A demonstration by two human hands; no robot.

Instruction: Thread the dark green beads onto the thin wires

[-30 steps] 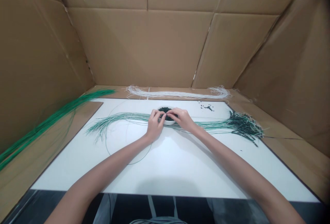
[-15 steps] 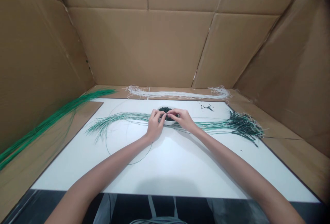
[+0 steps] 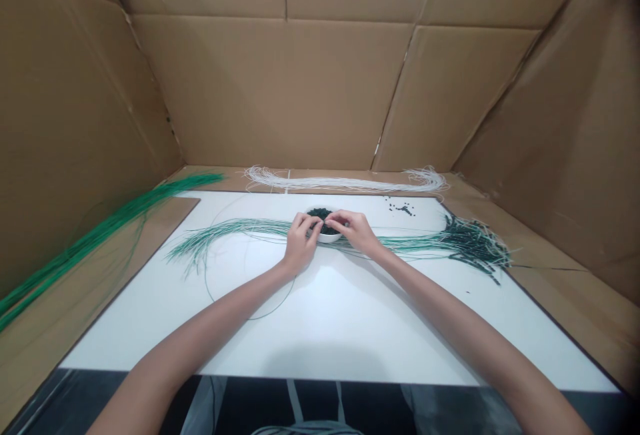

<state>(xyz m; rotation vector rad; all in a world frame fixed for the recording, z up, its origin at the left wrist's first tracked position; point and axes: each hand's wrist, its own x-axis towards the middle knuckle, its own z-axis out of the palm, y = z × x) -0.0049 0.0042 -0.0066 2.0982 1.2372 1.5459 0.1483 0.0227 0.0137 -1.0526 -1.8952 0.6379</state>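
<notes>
Both hands mid-frame, over the bowl [image 3: 329, 239]. Left hand [image 3: 301, 240]: thumb and fingers drawn into a pinch at the bowl's left side. Right hand [image 3: 355, 229]: same kind of pinch, coming in from the right. Fingertips of the two nearly meet above the bowl. Whatever is between them is too small to make out, so can't tell if either one is gripping anything.

Bowl is white, sits at centre frame, filled with dark beads [image 3: 320, 213]. Near rim shows between the hands.

Green strands [image 3: 245, 225] run left to right across the bench [image 3: 325, 328], passing by the bowl; partly hidden there by the hands. Left ends fan out at left of centre. Right ends bunch up at centre right, with dark segments [image 3: 473, 241] and pale tips in a tangle. One thin loop [image 3: 270, 315] curves out below the left part of the strands and runs behind the left forearm.

Loose beads [image 3: 404, 209] scattered on the bench, right of the bowl and a bit higher in frame. White bundle [image 3: 345, 184] lies along the far side, upper centre. Brighter green bundle [image 3: 115, 211] runs diagonally down the left edge. Cardboard [image 3: 275, 88] walls behind and on both sides.
</notes>
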